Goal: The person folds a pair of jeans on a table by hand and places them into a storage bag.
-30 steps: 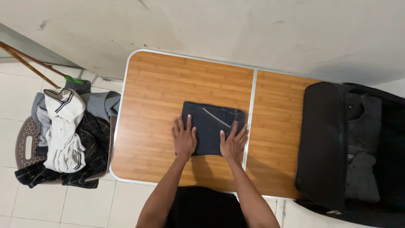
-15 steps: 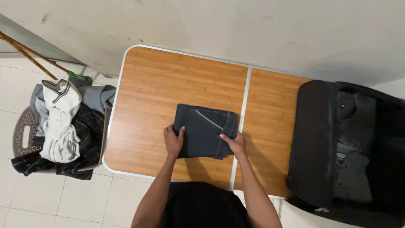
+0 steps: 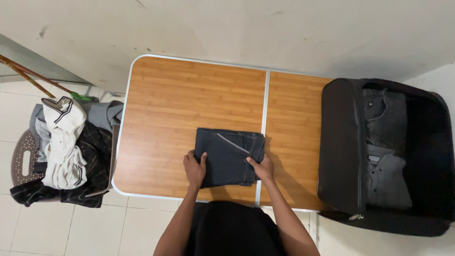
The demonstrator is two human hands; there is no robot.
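Note:
A dark folded garment (image 3: 229, 154), like jeans, lies near the front edge of a wooden folding table (image 3: 189, 104). My left hand (image 3: 195, 169) grips its near left corner, thumb on top. My right hand (image 3: 262, 168) grips its near right corner next to the table's middle seam. Both hands are closed on the cloth, which still rests on the table.
An open black suitcase (image 3: 341, 151) stands at the table's right end with grey and dark folded clothes (image 3: 386, 175) inside. On the left a brown plastic chair (image 3: 21, 163) carries a heap of clothes (image 3: 66, 147). A broom handle (image 3: 28, 76) leans against the wall behind it.
My hands went from lying flat on top of the garment to gripping its two near corners. The view has shifted, so more of the suitcase shows.

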